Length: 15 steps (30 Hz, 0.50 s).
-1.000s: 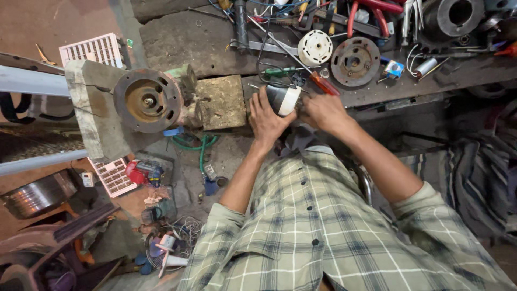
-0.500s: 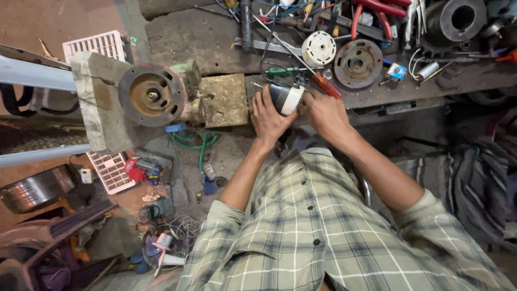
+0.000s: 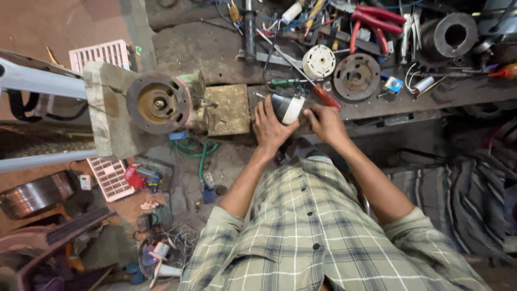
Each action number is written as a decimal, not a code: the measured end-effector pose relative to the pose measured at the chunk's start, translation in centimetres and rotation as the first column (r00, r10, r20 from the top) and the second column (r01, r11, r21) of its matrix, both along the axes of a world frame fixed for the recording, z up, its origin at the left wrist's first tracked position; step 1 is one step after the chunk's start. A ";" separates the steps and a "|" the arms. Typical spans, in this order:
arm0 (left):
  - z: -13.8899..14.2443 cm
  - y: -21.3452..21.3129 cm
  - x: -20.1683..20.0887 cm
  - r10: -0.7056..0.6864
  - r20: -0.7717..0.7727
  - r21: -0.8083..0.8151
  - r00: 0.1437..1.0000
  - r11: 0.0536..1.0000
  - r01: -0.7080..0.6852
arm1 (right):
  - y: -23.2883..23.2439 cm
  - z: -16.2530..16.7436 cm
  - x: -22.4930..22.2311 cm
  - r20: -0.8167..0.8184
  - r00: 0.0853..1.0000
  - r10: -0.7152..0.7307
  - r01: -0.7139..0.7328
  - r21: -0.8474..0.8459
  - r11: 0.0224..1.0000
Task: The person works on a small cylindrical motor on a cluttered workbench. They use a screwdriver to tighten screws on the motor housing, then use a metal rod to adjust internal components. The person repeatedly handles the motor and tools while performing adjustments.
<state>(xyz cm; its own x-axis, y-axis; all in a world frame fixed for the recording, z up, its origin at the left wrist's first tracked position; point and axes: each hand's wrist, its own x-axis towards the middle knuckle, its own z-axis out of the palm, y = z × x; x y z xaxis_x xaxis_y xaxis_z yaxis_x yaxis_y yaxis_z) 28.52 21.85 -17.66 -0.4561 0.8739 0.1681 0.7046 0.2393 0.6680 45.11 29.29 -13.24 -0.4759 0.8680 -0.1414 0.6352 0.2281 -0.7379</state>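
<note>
Your left hand [image 3: 271, 128] and right hand [image 3: 323, 123] both grip the small black-and-white motor housing [image 3: 286, 108] at the bench's near edge [image 3: 377, 110]. It lies between them, left palm cupping its side, long axis pointing away toward the red-handled screwdriver [image 3: 327, 97] just beside it.

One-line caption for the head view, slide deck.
Both hands, left hand and right hand, grip a black-and-white cylindrical part at a cluttered workbench edge.
</note>
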 end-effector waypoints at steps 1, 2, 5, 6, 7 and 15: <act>0.1 -0.1 0.0 0.006 -0.013 0.025 1.000 1.000 -0.006 | 0.4 -0.1 -0.1 -0.022 1.000 -0.018 0.014 -0.178 0.984; 0.2 -0.3 -0.1 0.003 -0.004 0.027 1.000 1.000 -0.003 | 0.8 -0.1 -0.2 -0.043 0.998 -0.040 0.022 -0.350 0.936; 0.6 -0.5 -0.3 0.003 0.019 0.029 1.000 1.000 -0.003 | 1.2 0.3 -0.7 -0.250 0.953 -0.173 -0.035 -0.654 0.755; 0.8 -0.6 -0.3 0.003 0.031 0.019 1.000 1.000 -0.004 | 1.1 0.6 -0.7 -0.244 0.953 -0.181 -0.020 -0.645 0.764; 1.0 -0.5 -0.3 0.005 0.041 0.014 0.999 1.000 -0.005 | 0.9 0.7 -0.7 -0.241 0.952 -0.187 -0.008 -0.632 0.775; 1.3 -0.4 0.1 0.031 0.011 0.091 0.999 0.995 -0.032 | -0.6 0.4 -0.3 -0.118 0.987 0.107 -0.090 0.147 0.985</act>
<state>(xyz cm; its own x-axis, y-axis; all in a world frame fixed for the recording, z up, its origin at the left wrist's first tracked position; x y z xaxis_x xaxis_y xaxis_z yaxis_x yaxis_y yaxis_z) 28.59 21.41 -16.35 -0.4855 0.8400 0.2423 0.6912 0.1991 0.6947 44.77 28.73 -12.85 -0.5662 0.8230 0.0449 0.5093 0.3922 -0.7660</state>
